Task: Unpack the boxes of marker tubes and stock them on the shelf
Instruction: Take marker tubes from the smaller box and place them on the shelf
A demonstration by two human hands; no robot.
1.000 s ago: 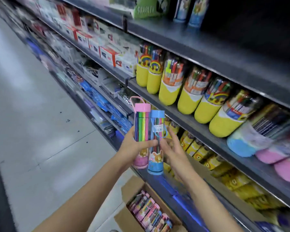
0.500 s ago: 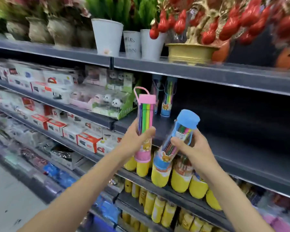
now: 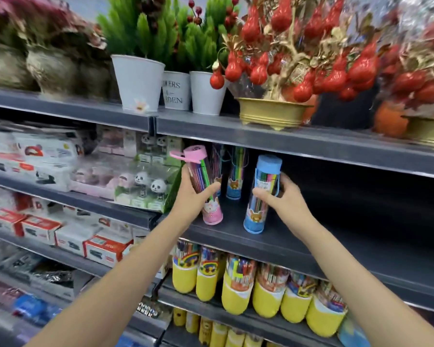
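My left hand (image 3: 194, 196) grips a pink-capped marker tube (image 3: 204, 186), tilted left, with its pink base touching the dark shelf (image 3: 336, 249). My right hand (image 3: 282, 199) holds a blue-capped marker tube (image 3: 261, 194), which stands nearly upright on the same shelf just to the right. Behind them, at the back of the shelf, two more marker tubes (image 3: 234, 171) stand upright. To the right of the tubes the shelf is bare and dark.
White pots with green plants (image 3: 138, 83) and a gold bowl of red ornaments (image 3: 271, 112) stand on the shelf above. Yellow-based marker tubes (image 3: 238, 286) line the shelf below. Panda figure packs (image 3: 145, 189) and red-and-white boxes (image 3: 103, 249) fill the shelves to the left.
Both hands rose from near the box on the floor to the dark shelf. The two tubes now touch the shelf, the blue one turned upright, the pink one tilted left.
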